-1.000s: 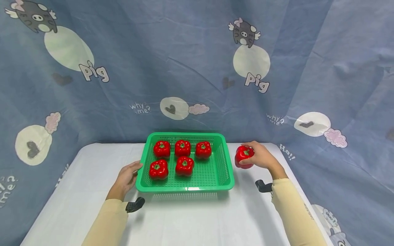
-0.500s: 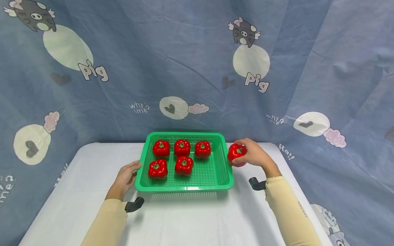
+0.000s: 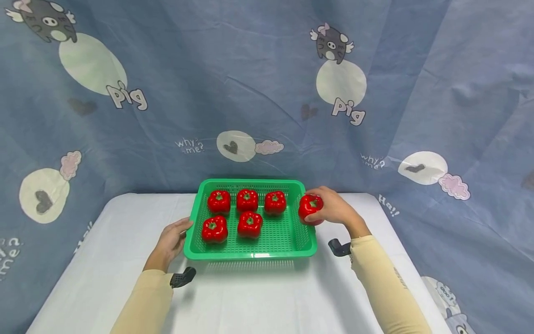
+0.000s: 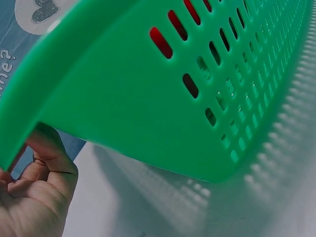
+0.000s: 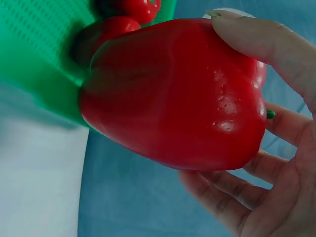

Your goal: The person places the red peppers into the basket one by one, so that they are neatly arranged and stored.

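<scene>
My right hand grips a red bell pepper between thumb and fingers, over the right rim of the green plastic basket. The pepper's green stem points toward my palm in the right wrist view. At the basket's left side, my left hand holds the rim; in the left wrist view its fingers bend up under that rim. Inside the basket sit several more red bell peppers, three along the back and two in front at the left and middle.
The basket stands on a white-covered table near its back edge. Behind the table hangs a blue curtain printed with pigs and hearts. Black wrist-camera mounts stick out from both cream sleeves.
My right hand has carried its bell pepper leftward, from beside the basket to over its right rim. The left hand and the basket have stayed in place.
</scene>
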`<state>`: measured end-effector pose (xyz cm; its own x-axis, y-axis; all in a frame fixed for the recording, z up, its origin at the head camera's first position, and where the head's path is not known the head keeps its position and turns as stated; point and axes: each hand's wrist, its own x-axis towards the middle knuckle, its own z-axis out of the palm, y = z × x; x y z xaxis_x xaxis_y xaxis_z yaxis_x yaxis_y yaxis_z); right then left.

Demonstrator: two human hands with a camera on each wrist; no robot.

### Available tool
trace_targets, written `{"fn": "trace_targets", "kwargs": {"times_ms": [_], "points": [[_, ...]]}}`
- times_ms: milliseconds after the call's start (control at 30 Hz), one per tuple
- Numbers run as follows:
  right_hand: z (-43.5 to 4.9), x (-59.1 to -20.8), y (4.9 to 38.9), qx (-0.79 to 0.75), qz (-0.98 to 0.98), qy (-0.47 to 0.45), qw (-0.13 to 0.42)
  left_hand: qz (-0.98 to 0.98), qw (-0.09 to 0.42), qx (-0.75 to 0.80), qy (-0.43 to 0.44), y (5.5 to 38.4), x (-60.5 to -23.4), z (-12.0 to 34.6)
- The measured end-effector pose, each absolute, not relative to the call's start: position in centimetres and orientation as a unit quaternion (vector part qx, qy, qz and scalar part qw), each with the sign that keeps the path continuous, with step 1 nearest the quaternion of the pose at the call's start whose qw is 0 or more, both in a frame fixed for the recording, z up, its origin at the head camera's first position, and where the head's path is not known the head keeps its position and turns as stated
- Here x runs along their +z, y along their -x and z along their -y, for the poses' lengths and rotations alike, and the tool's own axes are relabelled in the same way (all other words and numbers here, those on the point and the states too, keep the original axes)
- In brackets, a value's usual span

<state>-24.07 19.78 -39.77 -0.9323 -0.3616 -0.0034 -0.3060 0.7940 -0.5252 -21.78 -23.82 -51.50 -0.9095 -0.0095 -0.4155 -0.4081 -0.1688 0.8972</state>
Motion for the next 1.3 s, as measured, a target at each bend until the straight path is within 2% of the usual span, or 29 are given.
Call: {"fn": "trace_targets", "kwargs": {"times_ms": [800,1300], "points": [[-16.0,-42.0,26.1,-0.288,-0.935,0.185,0.094,-0.632,0.128,0.746,0.165,21.7,-51.4,23.9],[-14.0,-44.4,27.7,-0.295,-0.929,0.170,0.145,-0.637,0.127,0.742,0.166,21.8,-51.3,24.0]]}}
